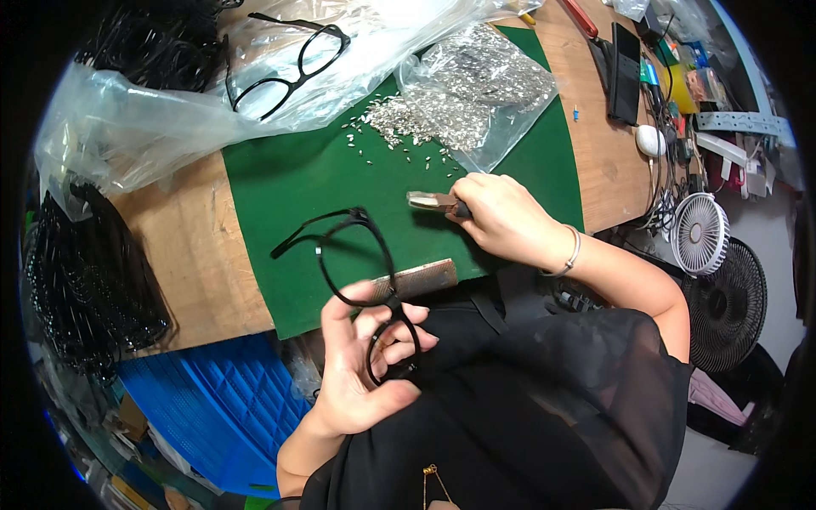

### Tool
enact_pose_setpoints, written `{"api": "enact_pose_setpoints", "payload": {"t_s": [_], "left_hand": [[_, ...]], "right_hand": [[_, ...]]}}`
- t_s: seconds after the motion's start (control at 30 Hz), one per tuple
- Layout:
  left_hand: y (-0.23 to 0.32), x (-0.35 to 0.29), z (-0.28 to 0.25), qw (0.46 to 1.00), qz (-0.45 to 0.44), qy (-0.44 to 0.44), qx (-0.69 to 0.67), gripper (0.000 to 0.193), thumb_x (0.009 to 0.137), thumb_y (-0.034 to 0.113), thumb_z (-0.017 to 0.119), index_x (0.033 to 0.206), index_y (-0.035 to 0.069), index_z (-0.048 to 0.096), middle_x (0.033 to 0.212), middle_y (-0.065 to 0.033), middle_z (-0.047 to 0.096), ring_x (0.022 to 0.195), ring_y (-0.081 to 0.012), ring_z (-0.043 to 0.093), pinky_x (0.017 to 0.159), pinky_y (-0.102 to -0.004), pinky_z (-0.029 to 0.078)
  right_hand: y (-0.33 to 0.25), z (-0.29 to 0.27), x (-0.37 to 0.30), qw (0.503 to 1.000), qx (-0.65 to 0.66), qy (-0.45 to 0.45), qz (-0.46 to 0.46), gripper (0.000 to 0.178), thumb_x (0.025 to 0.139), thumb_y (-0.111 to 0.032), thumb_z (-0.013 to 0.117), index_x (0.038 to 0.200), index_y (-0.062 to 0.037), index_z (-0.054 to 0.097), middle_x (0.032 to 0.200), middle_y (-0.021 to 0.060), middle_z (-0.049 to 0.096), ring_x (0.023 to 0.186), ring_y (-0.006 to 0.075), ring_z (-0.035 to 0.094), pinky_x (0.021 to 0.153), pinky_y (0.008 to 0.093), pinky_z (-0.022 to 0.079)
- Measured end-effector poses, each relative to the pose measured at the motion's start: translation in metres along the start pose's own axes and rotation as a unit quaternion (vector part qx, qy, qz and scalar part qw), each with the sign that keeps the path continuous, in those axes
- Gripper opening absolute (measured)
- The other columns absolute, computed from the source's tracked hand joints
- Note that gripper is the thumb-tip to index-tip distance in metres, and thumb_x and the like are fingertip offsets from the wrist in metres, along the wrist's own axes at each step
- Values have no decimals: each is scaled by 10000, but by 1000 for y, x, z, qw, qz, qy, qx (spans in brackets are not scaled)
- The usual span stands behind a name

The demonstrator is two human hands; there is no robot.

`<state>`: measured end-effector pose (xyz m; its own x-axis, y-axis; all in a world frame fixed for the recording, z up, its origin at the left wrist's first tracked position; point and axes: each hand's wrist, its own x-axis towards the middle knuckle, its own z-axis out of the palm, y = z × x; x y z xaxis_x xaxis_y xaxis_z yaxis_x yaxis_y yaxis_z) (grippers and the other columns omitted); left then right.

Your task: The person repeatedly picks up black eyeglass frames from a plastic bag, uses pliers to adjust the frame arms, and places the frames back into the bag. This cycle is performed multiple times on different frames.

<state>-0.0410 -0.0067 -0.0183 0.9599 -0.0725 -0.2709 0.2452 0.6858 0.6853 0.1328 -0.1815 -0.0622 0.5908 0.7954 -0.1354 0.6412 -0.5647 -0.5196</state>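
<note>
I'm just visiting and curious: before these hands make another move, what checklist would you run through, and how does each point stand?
1. Black glasses held: ok; the left hand has its fingers around one end of the black glasses.
2. Tool held: ok; the right hand grips the metal-headed tool.
3. Tool touching the black glasses: not ok; they are apart.
4. Small silvery bits all inside the clear bag: not ok; many lie loose on the green mat.
5. Hinges sound: cannot tell; too small to judge.
</note>
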Motion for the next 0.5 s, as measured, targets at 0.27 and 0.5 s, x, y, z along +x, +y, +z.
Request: {"api": "enact_pose_setpoints", "payload": {"t_s": [0.27,0.5], "left_hand": [[-14,4,6,984,-20,89,153,184,874,5,466,1039,-21,391,900,-96,556,739,-115,578,685,-229,468],[-22,14,25,969,91,121,193,456,831,-78,480,1231,-51,264,963,-136,534,778,-131,587,695,-240,506]], "right_hand": [[-55,-25,-19,969,242,40,33,151,713,-21,596,828,2,502,748,150,542,669,305,571,593,351,453],[-89,-3,-14,835,534,73,113,117,851,-106,561,822,-17,491,667,23,520,569,50,522,484,222,418]]}}
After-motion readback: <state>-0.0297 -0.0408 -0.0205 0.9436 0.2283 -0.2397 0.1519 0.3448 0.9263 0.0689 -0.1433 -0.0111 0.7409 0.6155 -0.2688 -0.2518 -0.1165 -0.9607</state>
